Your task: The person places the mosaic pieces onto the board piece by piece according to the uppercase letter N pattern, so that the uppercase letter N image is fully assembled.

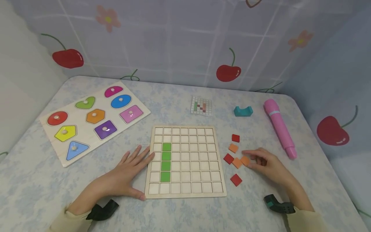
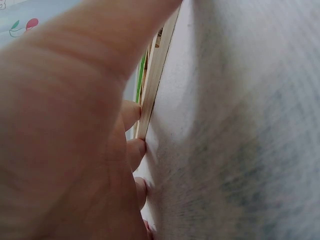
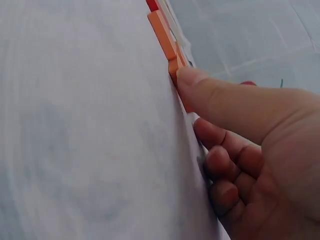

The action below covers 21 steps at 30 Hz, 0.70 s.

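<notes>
My left hand [image 1: 123, 177] lies with fingers spread at the left edge of a wooden grid board [image 1: 185, 195], its fingertips and thumb touching the frame. Several green square tiles [image 1: 166, 156] form a column in the board's second column from the left. To the right of the board, my right hand [image 1: 272, 167] pinches an orange square tile [image 1: 245, 160] between thumb and index finger, the other fingers curled in. In the right wrist view, the thumb [image 3: 192, 82] presses on the tile's edge. Touching that tile is another orange tile [image 1: 237, 163], with a red tile [image 1: 228, 158] beside it.
A third orange tile [image 1: 233, 148] and two more red tiles, one above [image 1: 236, 138] and one below [image 1: 236, 180], lie nearby. Behind stand a small pattern card [image 1: 201, 106], a teal block [image 1: 243, 111] and a pink microphone-shaped stick [image 1: 280, 129]. A shape puzzle board [image 1: 84, 129] lies left.
</notes>
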Tool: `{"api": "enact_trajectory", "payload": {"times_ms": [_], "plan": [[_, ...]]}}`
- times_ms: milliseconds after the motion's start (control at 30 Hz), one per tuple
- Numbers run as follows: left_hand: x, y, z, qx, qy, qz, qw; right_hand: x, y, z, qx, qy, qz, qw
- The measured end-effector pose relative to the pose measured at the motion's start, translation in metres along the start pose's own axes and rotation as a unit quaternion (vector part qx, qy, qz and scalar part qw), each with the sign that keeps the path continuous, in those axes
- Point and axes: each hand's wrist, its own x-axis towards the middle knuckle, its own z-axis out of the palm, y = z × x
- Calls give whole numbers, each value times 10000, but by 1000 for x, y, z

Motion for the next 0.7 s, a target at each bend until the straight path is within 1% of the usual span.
{"api": "enact_trajectory", "payload": {"times_ms": [100,200,300,433,567,700], "plan": [[1,0,0,17,-16,-4,10000,1,-2,3,49,-23,-120,9999],[1,-1,0,39,-72,-87,9999,3,-3,6,-7,34,-23,10000],[-3,0,1,61,-106,-178,9998,3,-4,9,-228,137,67,9996],[-4,0,2,98,-50,-135,9998,2,-4,11,-337,264,85,9990],[-2,0,2,95,-72,-88,9999,0,-4,8,-206,262,404,9986],[0,0,3,73,0,-41,10000,-1,-1,4,137,192,859,9960]]}}
